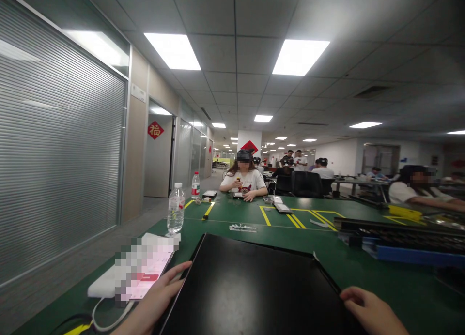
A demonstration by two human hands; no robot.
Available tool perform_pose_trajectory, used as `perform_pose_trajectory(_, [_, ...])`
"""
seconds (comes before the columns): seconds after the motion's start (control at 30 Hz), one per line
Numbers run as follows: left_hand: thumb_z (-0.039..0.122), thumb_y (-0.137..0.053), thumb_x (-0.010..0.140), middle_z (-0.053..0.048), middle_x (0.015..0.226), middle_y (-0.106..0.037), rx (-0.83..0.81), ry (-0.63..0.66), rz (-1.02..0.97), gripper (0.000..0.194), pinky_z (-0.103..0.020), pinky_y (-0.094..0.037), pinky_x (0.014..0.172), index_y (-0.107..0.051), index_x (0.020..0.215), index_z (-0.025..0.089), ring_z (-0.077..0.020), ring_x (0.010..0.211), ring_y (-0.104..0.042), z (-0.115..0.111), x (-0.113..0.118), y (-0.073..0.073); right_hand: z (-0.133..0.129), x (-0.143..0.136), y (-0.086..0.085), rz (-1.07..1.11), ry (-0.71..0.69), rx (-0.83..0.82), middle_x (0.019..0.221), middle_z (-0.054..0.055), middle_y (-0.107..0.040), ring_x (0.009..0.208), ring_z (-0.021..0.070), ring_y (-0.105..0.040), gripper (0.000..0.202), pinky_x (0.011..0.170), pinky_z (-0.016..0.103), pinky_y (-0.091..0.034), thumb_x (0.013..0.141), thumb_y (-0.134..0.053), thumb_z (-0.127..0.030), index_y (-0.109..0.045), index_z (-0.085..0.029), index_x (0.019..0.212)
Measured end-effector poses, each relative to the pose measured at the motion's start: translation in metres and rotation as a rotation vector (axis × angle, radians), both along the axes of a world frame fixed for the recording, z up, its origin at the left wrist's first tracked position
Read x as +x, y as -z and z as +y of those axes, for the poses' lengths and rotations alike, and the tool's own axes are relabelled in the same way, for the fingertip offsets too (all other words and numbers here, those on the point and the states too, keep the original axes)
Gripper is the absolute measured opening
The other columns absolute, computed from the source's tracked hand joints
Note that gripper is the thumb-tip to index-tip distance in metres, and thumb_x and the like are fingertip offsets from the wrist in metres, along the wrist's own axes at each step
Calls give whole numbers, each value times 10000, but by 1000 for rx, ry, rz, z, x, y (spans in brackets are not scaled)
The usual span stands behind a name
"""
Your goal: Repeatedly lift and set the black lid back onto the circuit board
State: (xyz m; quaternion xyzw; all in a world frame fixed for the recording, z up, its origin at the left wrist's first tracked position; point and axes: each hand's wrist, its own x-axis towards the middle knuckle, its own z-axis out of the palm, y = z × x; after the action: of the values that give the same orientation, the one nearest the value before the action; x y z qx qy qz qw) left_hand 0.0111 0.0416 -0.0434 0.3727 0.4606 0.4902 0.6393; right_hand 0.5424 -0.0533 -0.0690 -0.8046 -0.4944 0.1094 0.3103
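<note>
Black panel, lower centre of frame, flat-looking, near edge cut off at the bottom. Left to right: phone with a lit pinkish screen, lower left, partly pixelated, white cable below it. Clear water bottle beyond, left of centre. Left hand, lower left of centre: fingers stretched, narrow gap, fingertips at the panel's left edge; grip underneath hidden, cannot tell if it's clamped. Panel top is smooth, semi-gloss, with a hazy reflection; thin dark rim along far and right sides, small pale tab near the far right corner. Likely stiff, fairly light to middling for its spread, slippery on the face, probably easy to scratch or crack if flexed. Best hold: opposite side edges, midway along, palms off the face; avoid pulling on the tab. Right hand, lower right: fingers curled in, tips touching the right rim; pinch or just contact, cannot tell. Blue bar farther right on the green worktop, apart from the panel.
</note>
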Motion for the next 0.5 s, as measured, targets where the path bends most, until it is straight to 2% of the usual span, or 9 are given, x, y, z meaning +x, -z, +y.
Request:
perform_pose_trajectory(0.1, [460,-1036,519,-115,956,-886,8,82,-3,647,-387,-649,855,-787,1057,199,-336,926,-852,-6,1,-8,0,1,0,17,1,2,845,47,-837,871,354,-770,383,780,428,-557,560,-531,-532,-796,-337,757])
perform_pose_trajectory(0.2, [489,-1047,502,-116,925,-889,30,167,9,589,-370,-641,845,-801,946,190,-328,906,-851,-11,2,-14,1,3,-2,42,-9,-3,870,49,-844,901,366,-775,380,800,435,-569,557,-554,-537,-813,-345,758])
perform_pose_trajectory(0.33, [324,-1011,523,-86,868,-886,30,176,47,450,-353,-637,807,-815,904,186,-302,832,-845,-15,3,-16,2,5,-4,47,-2,-15,893,46,-851,953,386,-773,361,818,446,-578,542,-585,-544,-822,-361,745])
perform_pose_trajectory(0.43, [153,-826,575,-69,826,-876,30,181,58,350,-312,-620,703,-821,924,172,-255,720,-821,-14,3,-12,2,5,-5,52,4,-23,887,54,-849,943,387,-771,389,830,453,-575,527,-571,-571,-817,-353,736])
perform_pose_trajectory(0.5, [111,-685,557,-59,773,-859,26,162,61,410,-282,-588,633,-823,940,155,-221,638,-785,-14,3,-12,3,5,-5,54,8,-35,873,59,-846,914,386,-772,412,817,459,-571,520,-559,-587,-813,-346,738])
